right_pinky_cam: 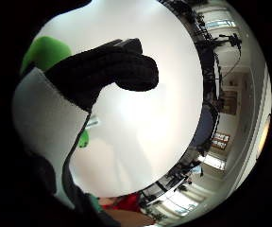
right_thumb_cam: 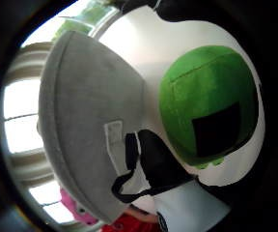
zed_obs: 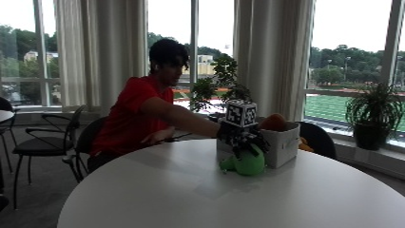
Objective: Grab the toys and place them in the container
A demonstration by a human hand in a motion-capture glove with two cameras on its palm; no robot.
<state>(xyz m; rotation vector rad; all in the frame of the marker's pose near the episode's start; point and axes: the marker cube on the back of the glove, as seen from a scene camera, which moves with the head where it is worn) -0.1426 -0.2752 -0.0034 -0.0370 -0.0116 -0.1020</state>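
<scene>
- A person in a red shirt sits at the round white desk (zed_obs: 158,199), the gloved right hand (zed_obs: 240,135) reaching out over it.
- The grip is on the green toy (zed_obs: 246,164): its fingers (right_pinky_cam: 112,71) curl, seemingly around the toy's top, though the contact is partly hidden.
- The toy is at the desk surface, right beside the white container (zed_obs: 282,145).
- An orange toy (zed_obs: 273,122) pokes out of the container.

The green toy (zed_obs: 245,164) sits against the container (zed_obs: 283,145), blocking its near wall, while bare table (zed_obs: 158,194) spreads before the container.
</scene>
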